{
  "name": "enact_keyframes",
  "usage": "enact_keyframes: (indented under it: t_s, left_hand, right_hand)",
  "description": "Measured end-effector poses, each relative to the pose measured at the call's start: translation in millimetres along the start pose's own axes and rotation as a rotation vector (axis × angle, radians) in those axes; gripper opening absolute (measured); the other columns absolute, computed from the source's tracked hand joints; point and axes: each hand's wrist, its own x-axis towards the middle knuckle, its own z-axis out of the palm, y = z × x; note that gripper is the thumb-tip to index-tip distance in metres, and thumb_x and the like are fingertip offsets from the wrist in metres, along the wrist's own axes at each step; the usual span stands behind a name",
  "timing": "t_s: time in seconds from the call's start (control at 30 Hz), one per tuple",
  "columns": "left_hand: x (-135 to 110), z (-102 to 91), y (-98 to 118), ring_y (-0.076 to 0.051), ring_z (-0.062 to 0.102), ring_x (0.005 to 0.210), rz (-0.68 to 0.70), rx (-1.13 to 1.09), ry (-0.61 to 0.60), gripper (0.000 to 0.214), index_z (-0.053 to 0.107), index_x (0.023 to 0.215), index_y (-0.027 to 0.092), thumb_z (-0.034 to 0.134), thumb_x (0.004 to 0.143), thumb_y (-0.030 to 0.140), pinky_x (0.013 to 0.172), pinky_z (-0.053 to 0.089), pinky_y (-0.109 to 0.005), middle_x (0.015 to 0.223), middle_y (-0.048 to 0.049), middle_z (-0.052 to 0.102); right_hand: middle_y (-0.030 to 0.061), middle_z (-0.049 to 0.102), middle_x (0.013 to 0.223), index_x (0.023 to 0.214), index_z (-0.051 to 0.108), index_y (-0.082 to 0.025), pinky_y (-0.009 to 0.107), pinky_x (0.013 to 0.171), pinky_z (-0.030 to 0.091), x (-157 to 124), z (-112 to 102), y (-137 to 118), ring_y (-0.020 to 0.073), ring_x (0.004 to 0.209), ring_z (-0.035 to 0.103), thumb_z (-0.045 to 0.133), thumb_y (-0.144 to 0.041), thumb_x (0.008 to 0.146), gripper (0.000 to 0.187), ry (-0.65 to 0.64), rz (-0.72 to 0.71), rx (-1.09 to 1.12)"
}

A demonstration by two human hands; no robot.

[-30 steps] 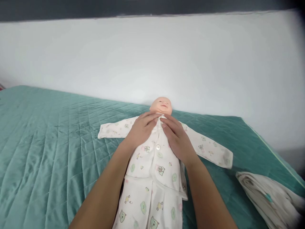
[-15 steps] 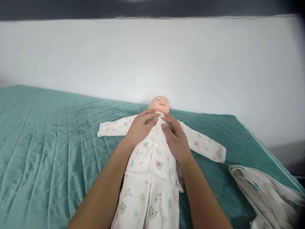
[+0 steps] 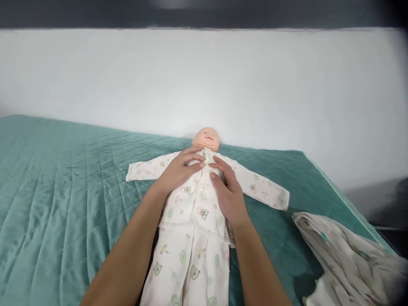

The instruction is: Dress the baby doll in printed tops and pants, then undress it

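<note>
In the head view, a baby doll (image 3: pixel 206 138) lies on its back on a green quilt (image 3: pixel 63 178), close to a white wall (image 3: pixel 204 85). It wears a white shirt (image 3: pixel 204 212) with little bears and a round button (image 3: pixel 200 187). The left hand (image 3: pixel 178 171) and the right hand (image 3: pixel 227 193) rest on the shirt's front, fingertips meeting just under the doll's chin. I cannot tell if the fingers pinch the cloth. A crumpled cloth (image 3: pixel 344 255) lies to the right.
</note>
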Motion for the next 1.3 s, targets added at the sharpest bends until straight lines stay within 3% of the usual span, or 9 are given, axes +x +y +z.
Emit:
enact_keyframes:
  t_s: [0.67,0.93,1.03,1.17,1.3]
  left_hand:
    - [4.8,2.6,8.1,-0.025,0.048,0.14,-0.012,0.033,-0.016,0.014,0.066,0.086,0.024,0.066,0.088,0.037,0.121,0.032,-0.043,0.15,-0.0013,0.054]
    - [0.4,12.5,17.8,-0.026,0.049,0.139,-0.006,0.092,0.085,0.006,0.067,0.085,0.024,0.066,0.087,0.029,0.107,0.047,-0.04,0.145,-0.0008,0.058]
    - [-1.3,15.0,22.4,-0.025,0.049,0.139,-0.006,0.103,0.101,0.006,0.069,0.085,0.024,0.065,0.087,0.028,0.106,0.048,-0.039,0.142,-0.0009,0.061]
    - [-5.3,14.5,28.6,-0.024,0.051,0.137,0.017,0.112,0.058,0.015,0.073,0.086,0.026,0.061,0.092,0.032,0.117,0.04,-0.041,0.139,-0.0005,0.063]
    - [-17.8,12.3,26.8,-0.023,0.051,0.137,0.054,0.122,0.029,0.016,0.074,0.096,0.027,0.06,0.094,0.033,0.118,0.038,-0.04,0.139,-0.0012,0.063]
  right_hand:
    - [-0.0023,0.049,0.154,0.115,0.067,-0.035,0.043,0.087,0.05,1.9,-0.6,-6.6,0.0265,0.127,0.054,0.058,-0.039,0.094,0.023,-0.028,0.026,-0.052]
    - [0.001,0.051,0.153,0.113,0.064,-0.031,0.045,0.103,0.045,4.2,1.7,-2.4,0.0259,0.134,0.051,0.063,-0.038,0.091,0.024,0.005,0.065,0.024]
    - [0.0016,0.054,0.15,0.109,0.063,-0.03,0.044,0.107,0.045,5.4,1.2,0.2,0.0245,0.135,0.051,0.063,-0.036,0.09,0.02,0.025,0.049,0.089]
    - [0.0032,0.06,0.143,0.098,0.063,-0.027,0.044,0.108,0.046,4.4,-4.2,-1.8,0.025,0.135,0.053,0.061,-0.036,0.091,0.011,0.051,0.008,0.136]
    - [0.0022,0.062,0.14,0.082,0.067,-0.025,0.047,0.112,0.042,0.7,-10.5,-6.8,0.0268,0.133,0.054,0.061,-0.035,0.093,0.015,0.027,-0.029,0.107]
